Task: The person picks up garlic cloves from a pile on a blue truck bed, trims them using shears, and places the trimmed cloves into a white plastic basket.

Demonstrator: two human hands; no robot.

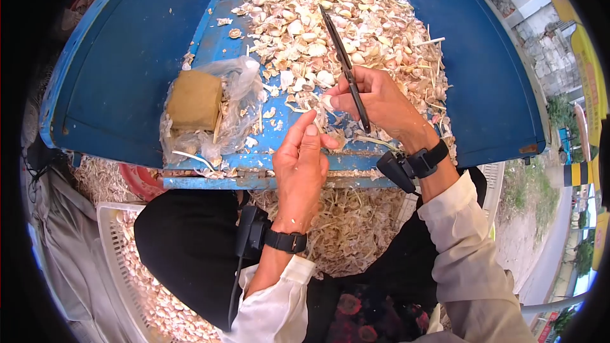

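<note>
Blue metal surface (219,79), garlic (330,22) beyond; knife handle (353,87) partly hidden by right hand (375,98)

From here I see a blue metal bench (219,44) with raised side panels. Garlic cloves (330,28), mixed with papery skins and pale stalks, heap across its far middle and right. At the left, a tan block (194,100) sits on crumpled clear plastic (241,79); scattered skins reach the near edge.
</note>
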